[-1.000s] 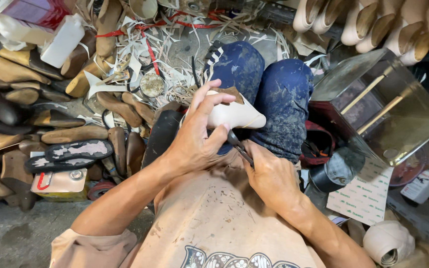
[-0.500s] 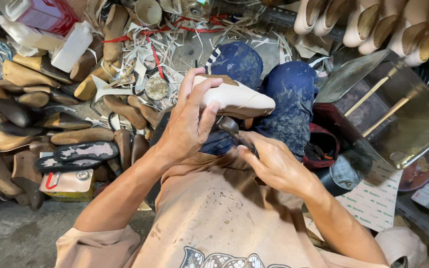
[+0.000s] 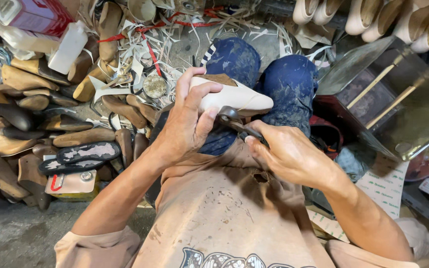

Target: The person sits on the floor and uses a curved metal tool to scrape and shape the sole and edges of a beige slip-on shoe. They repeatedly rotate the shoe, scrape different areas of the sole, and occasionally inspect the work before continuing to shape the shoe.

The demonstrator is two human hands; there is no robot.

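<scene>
The left hand (image 3: 187, 126) is gripping the cream shoe (image 3: 232, 97); just below that shoe, the right hand (image 3: 286, 154) is clamping dark pincers (image 3: 234, 120) against it.

Workshop floor clutter seen around a round tin lid (image 3: 154, 86)

Wooden shoe lasts (image 3: 35, 102) are piled left of it; pale scraps (image 3: 140, 54) are strewn above; a metal box (image 3: 398, 106) is set far right.
</scene>
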